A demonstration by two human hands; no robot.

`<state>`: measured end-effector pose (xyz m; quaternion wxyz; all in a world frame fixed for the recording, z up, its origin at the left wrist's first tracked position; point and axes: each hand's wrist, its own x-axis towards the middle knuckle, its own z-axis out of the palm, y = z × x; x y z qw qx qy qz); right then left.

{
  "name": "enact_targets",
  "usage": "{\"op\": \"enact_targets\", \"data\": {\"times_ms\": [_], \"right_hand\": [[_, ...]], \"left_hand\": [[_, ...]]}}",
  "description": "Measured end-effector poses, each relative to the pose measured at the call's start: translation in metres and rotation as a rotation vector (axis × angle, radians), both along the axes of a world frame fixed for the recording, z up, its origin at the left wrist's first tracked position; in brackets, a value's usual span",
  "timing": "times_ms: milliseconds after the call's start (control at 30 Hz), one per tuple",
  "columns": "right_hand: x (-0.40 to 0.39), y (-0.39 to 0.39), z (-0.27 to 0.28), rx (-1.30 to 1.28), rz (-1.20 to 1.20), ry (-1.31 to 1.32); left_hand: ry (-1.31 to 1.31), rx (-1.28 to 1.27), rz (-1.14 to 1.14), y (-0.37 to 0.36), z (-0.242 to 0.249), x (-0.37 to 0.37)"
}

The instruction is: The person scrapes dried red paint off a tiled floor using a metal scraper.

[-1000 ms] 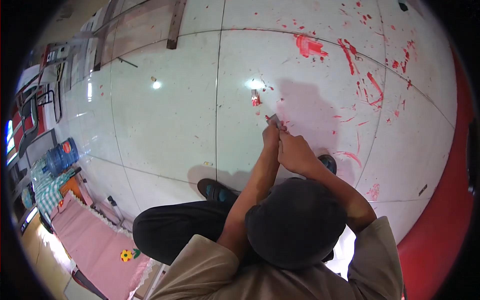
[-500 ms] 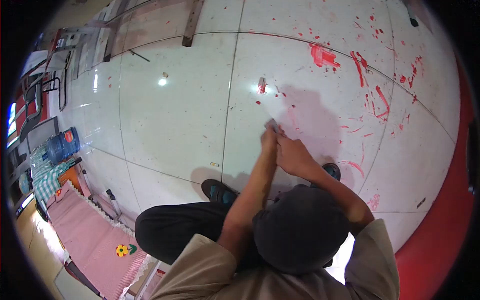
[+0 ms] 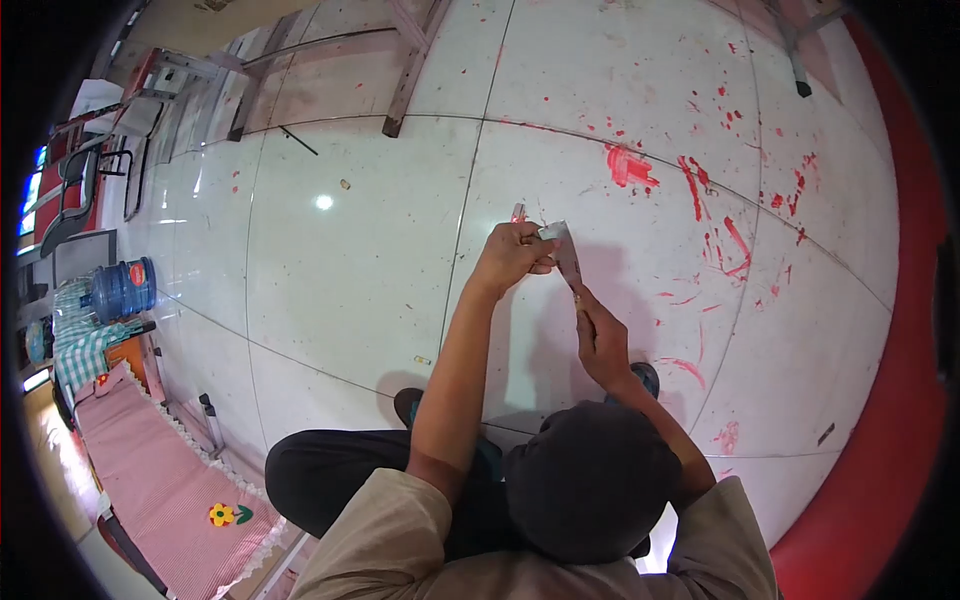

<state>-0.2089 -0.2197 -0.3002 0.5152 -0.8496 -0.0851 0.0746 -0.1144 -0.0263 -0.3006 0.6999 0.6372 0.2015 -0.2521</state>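
My right hand is closed round the handle of a paint scraper, whose grey metal blade points away from me. At the blade's edge, the fingers of my left hand are curled and pinch its near-left corner. Just beyond my left fingers lies a small red-smeared piece on the pale tile floor, partly hidden by the hand. A red paint smear and several streaks and drops mark the tiles ahead and to the right.
A pink-covered bench stands at the left, with a blue water bottle beyond it. Wooden legs rest on the floor ahead. Along the right runs a red surface. A dark cap fills the lower middle.
Both hands were together on the scraper. My left hand has moved forward and left to the blade, while my right hand has drawn back along the handle. The view has shifted slightly.
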Motion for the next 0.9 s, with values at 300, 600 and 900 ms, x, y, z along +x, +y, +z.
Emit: {"op": "enact_targets", "data": {"times_ms": [300,600,900], "right_hand": [[-0.005,-0.029,0.012,-0.095,-0.112,-0.136],[-0.055,-0.091,-0.012,-0.156,-0.241,-0.141],[-0.113,-0.112,-0.050,-0.054,-0.174,0.177]], "left_hand": [[-0.222,-0.018,-0.265,-0.018,0.028,0.055],[-1.195,1.110,-0.300,-0.011,-0.042,0.093],[-0.140,1.360,-0.039,-0.035,-0.105,0.007]]}}
